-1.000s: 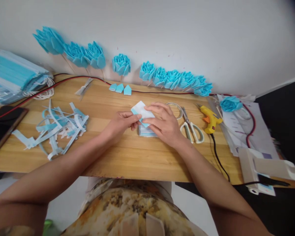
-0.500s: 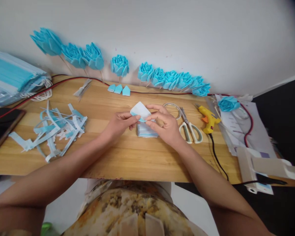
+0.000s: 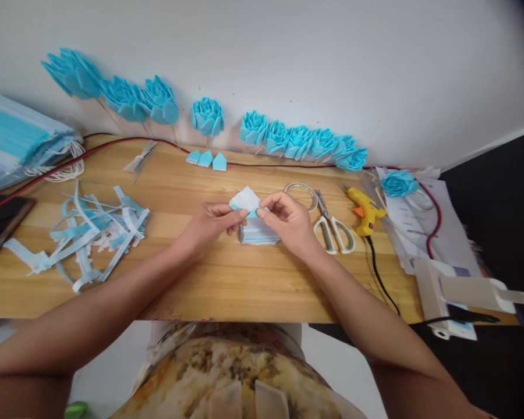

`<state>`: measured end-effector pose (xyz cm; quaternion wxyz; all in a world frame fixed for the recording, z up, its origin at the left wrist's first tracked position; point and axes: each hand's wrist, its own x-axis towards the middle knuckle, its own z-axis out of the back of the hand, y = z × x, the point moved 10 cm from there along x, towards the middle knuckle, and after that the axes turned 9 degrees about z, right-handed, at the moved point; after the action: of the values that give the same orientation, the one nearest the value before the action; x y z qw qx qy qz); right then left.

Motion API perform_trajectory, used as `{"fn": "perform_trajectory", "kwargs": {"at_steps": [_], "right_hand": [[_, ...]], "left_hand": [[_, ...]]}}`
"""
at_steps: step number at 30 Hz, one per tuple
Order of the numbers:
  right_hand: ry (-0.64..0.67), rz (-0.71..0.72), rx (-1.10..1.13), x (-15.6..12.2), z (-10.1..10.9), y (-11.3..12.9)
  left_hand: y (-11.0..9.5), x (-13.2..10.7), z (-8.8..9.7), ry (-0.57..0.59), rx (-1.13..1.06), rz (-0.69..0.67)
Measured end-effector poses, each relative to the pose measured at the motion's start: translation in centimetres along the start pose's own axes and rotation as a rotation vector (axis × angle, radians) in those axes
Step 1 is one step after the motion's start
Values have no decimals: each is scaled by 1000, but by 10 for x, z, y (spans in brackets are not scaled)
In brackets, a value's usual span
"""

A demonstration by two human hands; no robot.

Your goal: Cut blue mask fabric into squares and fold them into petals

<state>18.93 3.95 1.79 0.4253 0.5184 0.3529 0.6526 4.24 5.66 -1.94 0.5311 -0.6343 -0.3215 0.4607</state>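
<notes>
1. Left hand [image 3: 216, 223] has its fingers pinched on the blue-and-white piece [image 3: 244, 199], thumb on top.
2. Right hand [image 3: 290, 226] is pinching that same piece near its right corner, so those fingers are closed on it too.
3. The piece sits between both hands, by the stack of sheets [image 3: 259, 234] on the wooden surface [image 3: 201, 285].
4. Scissors [image 3: 334, 230] and a yellow glue gun [image 3: 367, 210] lie off right, loose strips [image 3: 87, 237] well over left.

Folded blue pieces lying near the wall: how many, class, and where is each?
3, in a row: left piece, middle piece and right piece, beside the cable. Any beneath would be hidden.
</notes>
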Motion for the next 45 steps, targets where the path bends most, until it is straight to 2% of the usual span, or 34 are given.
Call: {"fn": "perform_trajectory", "kwargs": {"at_steps": [9, 15, 23, 28, 34, 45], "right_hand": [[29, -73, 65, -3, -5, -2], [90, -86, 148, -4, -14, -6], [41, -27, 129, -2, -8, 3], [50, -1, 59, -2, -8, 7], [4, 18, -130, -2, -1, 8], [-10, 62, -153, -2, 1, 10]], "left_hand": [[-15, -6, -4, -15, 67, -32], [-14, -4, 3, -62, 106, -65], [-15, -4, 7, -94, 115, -82], [-16, -5, 9, -122, 111, -93], [-20, -7, 2, -88, 156, -109], [-21, -8, 4, -75, 155, -97]]}}
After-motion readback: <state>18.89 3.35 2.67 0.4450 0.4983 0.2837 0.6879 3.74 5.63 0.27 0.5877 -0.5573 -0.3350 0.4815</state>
